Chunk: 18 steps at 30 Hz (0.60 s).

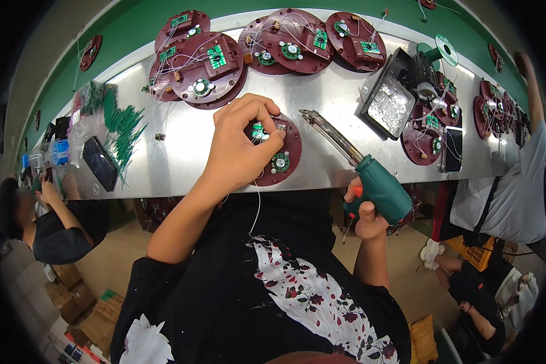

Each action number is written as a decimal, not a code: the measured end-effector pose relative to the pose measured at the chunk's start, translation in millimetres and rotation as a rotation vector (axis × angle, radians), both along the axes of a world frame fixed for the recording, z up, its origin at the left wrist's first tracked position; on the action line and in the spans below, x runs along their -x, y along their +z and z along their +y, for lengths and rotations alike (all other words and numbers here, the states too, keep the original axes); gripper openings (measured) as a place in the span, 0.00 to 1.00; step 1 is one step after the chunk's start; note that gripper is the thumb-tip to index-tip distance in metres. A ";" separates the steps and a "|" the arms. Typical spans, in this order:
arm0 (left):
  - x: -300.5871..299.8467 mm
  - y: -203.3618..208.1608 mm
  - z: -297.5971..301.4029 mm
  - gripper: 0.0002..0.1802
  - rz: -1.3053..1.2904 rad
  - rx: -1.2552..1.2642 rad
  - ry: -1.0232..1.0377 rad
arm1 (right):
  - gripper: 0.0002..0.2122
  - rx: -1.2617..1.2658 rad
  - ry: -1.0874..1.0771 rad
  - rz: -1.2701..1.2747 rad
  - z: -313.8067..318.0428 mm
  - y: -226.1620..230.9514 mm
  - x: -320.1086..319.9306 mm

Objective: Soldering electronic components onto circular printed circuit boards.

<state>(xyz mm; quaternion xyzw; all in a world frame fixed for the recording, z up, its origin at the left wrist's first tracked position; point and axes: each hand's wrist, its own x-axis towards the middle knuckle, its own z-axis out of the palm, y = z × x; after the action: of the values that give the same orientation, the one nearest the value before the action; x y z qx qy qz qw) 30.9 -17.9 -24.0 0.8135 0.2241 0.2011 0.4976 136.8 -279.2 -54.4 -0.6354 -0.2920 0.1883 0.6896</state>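
Observation:
A round maroon disc (293, 148) lies on the bench in front of me, with a small green circuit board (258, 131) and a round green-rimmed part (280, 161) on it. My left hand (239, 136) rests over its left side. Thumb and forefinger are pinched near the disc's upper part; what is between them is hidden. A thin white wire (258, 209) hangs from the disc over the bench edge toward my lap. My right hand (370, 221) grips a green soldering gun (379, 188) by its handle. Its dark tip points up and left, apart from the disc.
Several maroon discs (221, 67) with boards and wires overlap along the back. A black tray (389, 97) of silvery material stands right, near a green spool (446, 50) and a phone (452, 148). Green wires (120, 124) and another phone (100, 162) lie left. People sit and stand at both sides.

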 end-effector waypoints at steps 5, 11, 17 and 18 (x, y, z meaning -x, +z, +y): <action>2.1 0.9 2.7 0.11 0.024 -0.026 -0.051 | 0.27 -0.024 -0.014 -0.011 0.3 -3.5 1.1; 1.2 5.3 3.3 0.11 0.045 -0.013 -0.059 | 0.32 0.031 -0.040 -0.054 2.0 -2.9 5.8; 6.6 17.2 1.6 0.11 0.130 -0.096 -0.094 | 0.35 0.043 -0.081 -0.074 4.8 -0.1 8.6; 10.5 25.2 -4.2 0.11 0.155 -0.245 -0.119 | 0.35 0.035 -0.096 -0.069 5.2 0.0 9.7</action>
<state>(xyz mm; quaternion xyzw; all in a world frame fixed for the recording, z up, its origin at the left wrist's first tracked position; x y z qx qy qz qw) 20.4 -22.1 1.2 0.8931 0.1868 0.1338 0.3867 127.1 -274.0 -54.4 -0.6668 -0.2816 0.1381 0.6761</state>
